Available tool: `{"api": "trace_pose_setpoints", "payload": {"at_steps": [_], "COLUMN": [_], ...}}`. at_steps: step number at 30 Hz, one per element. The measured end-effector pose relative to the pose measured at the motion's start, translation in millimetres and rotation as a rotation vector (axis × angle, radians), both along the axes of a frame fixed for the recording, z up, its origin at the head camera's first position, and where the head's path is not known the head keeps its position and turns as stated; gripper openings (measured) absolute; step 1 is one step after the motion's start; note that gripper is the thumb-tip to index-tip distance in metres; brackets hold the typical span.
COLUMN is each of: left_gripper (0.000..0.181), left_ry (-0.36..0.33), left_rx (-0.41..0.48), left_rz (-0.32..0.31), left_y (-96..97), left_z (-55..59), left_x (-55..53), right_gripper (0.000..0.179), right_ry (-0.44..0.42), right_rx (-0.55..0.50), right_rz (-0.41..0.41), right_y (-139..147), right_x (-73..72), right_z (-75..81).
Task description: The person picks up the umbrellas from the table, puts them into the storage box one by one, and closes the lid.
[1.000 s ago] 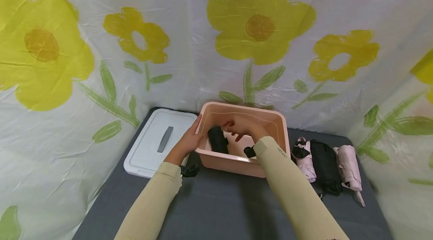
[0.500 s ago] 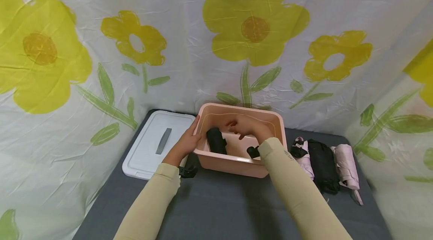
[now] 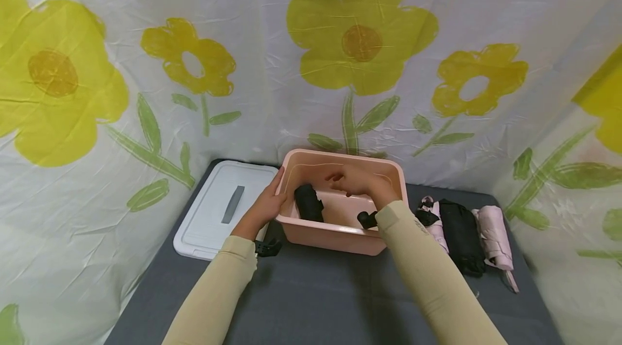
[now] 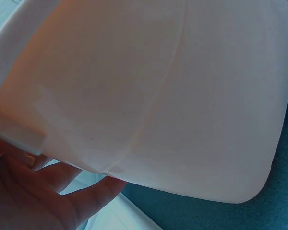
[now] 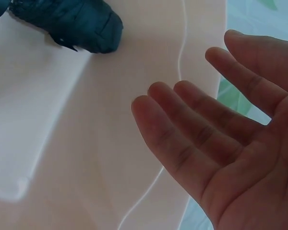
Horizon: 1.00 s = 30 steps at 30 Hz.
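Observation:
A pink storage bin [image 3: 335,239] stands on the dark table. My left hand [image 3: 266,205] grips its left rim, with fingers along the outer wall in the left wrist view. Inside the bin, at its left end, lies a black folded umbrella [image 3: 308,203], rolled up; part of it shows at the top of the right wrist view as a dark wrapped bundle [image 5: 81,24]. My right hand [image 3: 355,180] reaches into the bin to the right of that umbrella. Its fingers are loosely bent and apart from each other, with nothing in them.
A white lid [image 3: 204,226] with a grey handle lies left of the bin. To the right lie a pink folded umbrella [image 3: 439,234], a black one [image 3: 461,237] and another pink one [image 3: 494,237]. A flower-printed curtain [image 3: 272,64] hangs close behind the bin.
My right hand has drifted a little to the right inside the bin, away from the black umbrella. The left hand keeps its place on the rim; the head view has shifted slightly.

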<state>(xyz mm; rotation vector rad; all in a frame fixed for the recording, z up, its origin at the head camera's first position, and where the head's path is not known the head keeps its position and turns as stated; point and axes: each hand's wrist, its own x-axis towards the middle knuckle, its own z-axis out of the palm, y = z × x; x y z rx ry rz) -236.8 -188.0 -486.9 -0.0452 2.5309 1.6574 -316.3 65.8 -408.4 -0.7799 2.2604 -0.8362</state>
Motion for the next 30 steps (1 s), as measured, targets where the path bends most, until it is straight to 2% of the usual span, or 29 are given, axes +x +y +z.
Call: {"api": "trace_pose_setpoints", "payload": {"at_steps": [9, 14, 21, 25, 30], "left_gripper": [0.073, 0.073, 0.073, 0.074, 0.074], "left_ry": [0.002, -0.004, -0.006, 0.002, 0.009], "left_rx": [0.007, 0.001, -0.001, -0.001, -0.008], "left_rz": [-0.004, -0.003, -0.009, -0.004, -0.001], "left_y": [-0.3, 0.1, 0.7, -0.3, -1.8], "left_z": [-1.8, -0.9, -1.5, -2.1, -4.5], "left_x": [-0.3, 0.2, -1.2, -1.2, -2.5], "right_gripper": [0.04, 0.038, 0.042, 0.041, 0.04], "right_ry": [0.013, 0.079, 0.078, 0.113, 0.13], "right_rx": [-0.034, -0.002, 0.038, 0.055, 0.022], "right_rz": [-0.017, 0.007, 0.013, 0.0, -0.013], "right_y": [9, 15, 23, 27, 35], "right_x": [5.2, 6.6, 11.7, 15.9, 20.9], "right_z": [1.9, 3.1, 7.7, 10.2, 12.2]}}
